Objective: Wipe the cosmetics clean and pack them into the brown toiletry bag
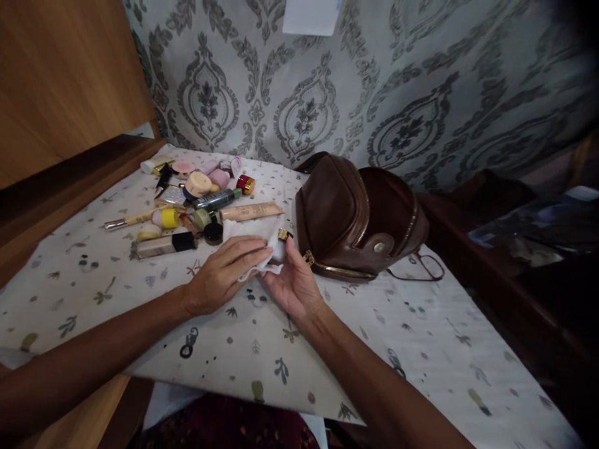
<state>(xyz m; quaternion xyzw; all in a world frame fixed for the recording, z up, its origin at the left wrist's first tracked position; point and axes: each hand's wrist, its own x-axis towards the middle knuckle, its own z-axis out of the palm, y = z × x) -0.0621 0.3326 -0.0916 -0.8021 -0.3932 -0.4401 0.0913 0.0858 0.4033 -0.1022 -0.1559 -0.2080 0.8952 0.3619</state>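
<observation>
Near the middle of the table, my left hand [228, 272] is closed on a white cloth [243, 232], its fingers pressed together over it. Facing it, my right hand [296, 284] grips a small item with a black and gold end [284, 235]; the rest of that item is hidden by the cloth and my fingers. A beige tube [251, 211] lies just behind the cloth. Close to the right hand, a brown leather bag [334, 206] lies with its zip open.
Cosmetics, among them a foundation bottle [163, 245] and a dark green tube [218, 199], are heaped at the back left. Eyeglasses [433, 268] lie right of the bag. A patterned wall bounds the printed tablecloth [234, 368]; a wooden cabinet [70, 81] stands left.
</observation>
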